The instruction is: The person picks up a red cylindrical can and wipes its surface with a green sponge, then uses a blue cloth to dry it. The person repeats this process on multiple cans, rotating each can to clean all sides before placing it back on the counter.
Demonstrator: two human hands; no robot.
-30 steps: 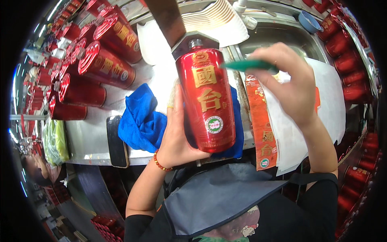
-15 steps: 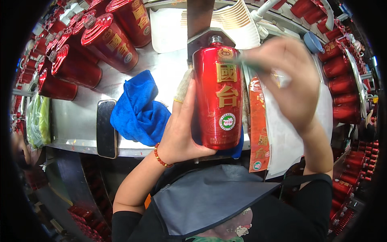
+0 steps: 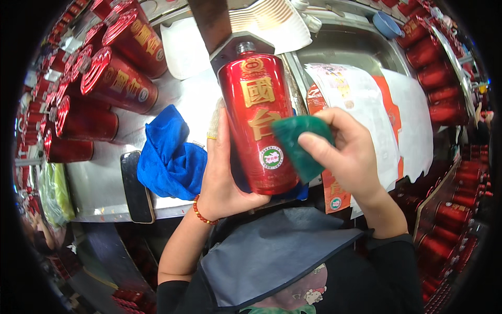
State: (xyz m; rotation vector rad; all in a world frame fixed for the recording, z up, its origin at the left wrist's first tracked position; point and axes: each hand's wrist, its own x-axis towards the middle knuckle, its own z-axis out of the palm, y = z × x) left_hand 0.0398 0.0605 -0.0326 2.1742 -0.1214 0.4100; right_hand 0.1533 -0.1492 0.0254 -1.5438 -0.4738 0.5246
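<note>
Grey apron (image 3: 277, 251); black short sleeves (image 3: 395, 264); red beaded bracelet (image 3: 197, 213)

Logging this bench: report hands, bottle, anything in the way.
Left hand holding red bottle. Right hand gripping green scraper over its front. Nothing seen blocking the scraper.

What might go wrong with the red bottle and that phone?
The right hand has a green tool by the gold letters, so a rough stroke might scratch them. The left hand cups the bottle at its side and base, so a slip could drop it. The phone lies at the table edge, so a bump might knock it off.
</note>
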